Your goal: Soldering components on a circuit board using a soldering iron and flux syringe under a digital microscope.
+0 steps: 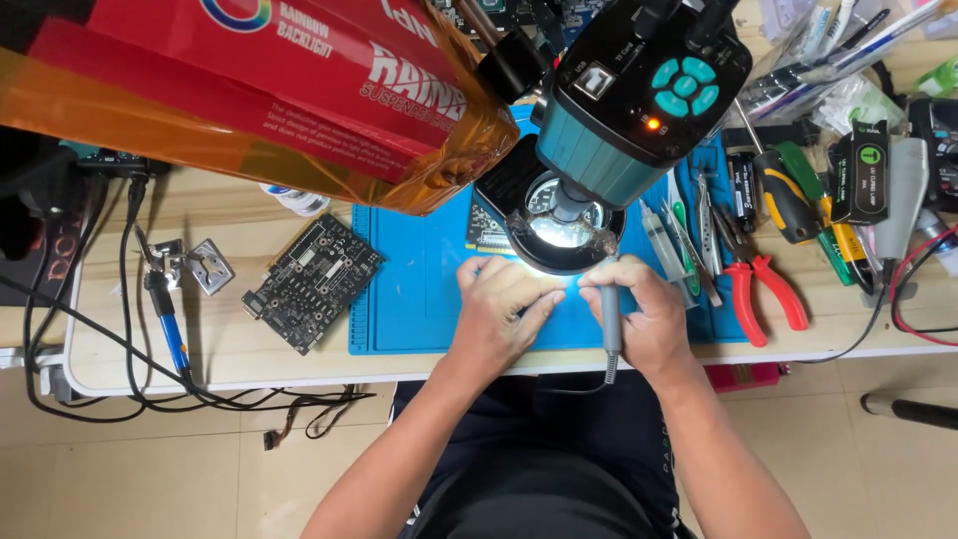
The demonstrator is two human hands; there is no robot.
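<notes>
Under the microscope's ring light, both hands meet on the blue mat.

Right hand (649, 319) has its grip closed around a grey pen-shaped tool (611, 324), tip toward the lit spot; left hand (499, 309) rests flat beside it, fingers loosely curled, holding nothing. Blue mat (409, 289) reaches the surface's front edge; a loose circuit board (311, 282) lies left, red pliers (763, 294) right.

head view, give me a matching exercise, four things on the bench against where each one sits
Things:
1. grey pen tool
2. loose circuit board
3. red-handled pliers
4. left hand

Places:
A. on bare wood, left of the blue mat
B. right of the mat
C. gripped in the right hand
D. flat on the mat, under the microscope's ring light

Pairs: 1-C, 2-A, 3-B, 4-D
</notes>
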